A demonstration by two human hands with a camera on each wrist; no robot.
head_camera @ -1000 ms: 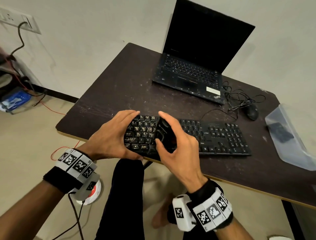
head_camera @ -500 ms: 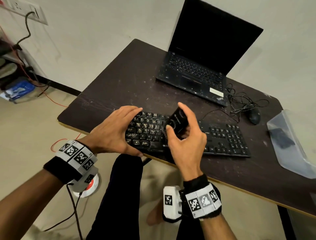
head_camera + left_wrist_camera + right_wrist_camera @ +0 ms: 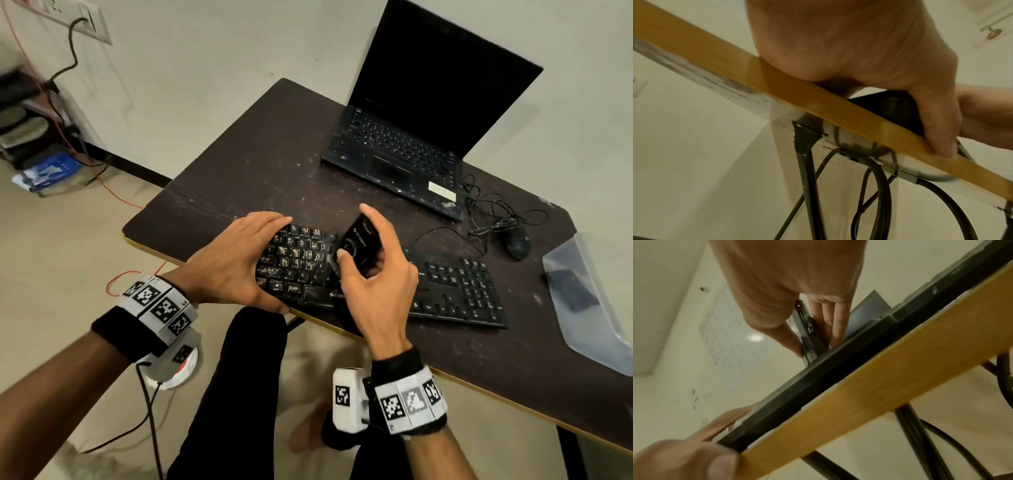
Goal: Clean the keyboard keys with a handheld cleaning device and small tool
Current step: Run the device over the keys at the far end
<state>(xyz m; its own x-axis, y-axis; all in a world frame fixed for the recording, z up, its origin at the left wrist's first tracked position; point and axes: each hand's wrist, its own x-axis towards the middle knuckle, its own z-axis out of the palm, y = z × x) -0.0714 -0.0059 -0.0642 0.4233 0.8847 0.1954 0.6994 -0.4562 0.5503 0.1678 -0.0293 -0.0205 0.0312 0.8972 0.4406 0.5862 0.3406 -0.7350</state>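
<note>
A black keyboard (image 3: 445,287) with dusty left keys lies along the near edge of the dark table (image 3: 260,164). My left hand (image 3: 236,263) clasps its left end, fingers over the far edge and thumb on the front edge. My right hand (image 3: 373,270) holds a small black cleaning device (image 3: 358,243) tilted above the keys, thumb on its round front and fingers behind. In the right wrist view the device (image 3: 807,335) shows edge-on between thumb and fingers, just above the keyboard's (image 3: 838,378) front rim. The left wrist view shows my left hand's (image 3: 879,65) thumb on the table's edge.
An open black laptop (image 3: 411,137) stands at the back of the table. A black mouse (image 3: 517,241) with a tangled cable lies right of it. A clear plastic bag (image 3: 589,301) with a dark item sits at the right edge. Cables and clutter lie on the floor at left.
My right hand has raised the device off the keys and tilted it upright. The left hand has stayed on the keyboard's left end.
</note>
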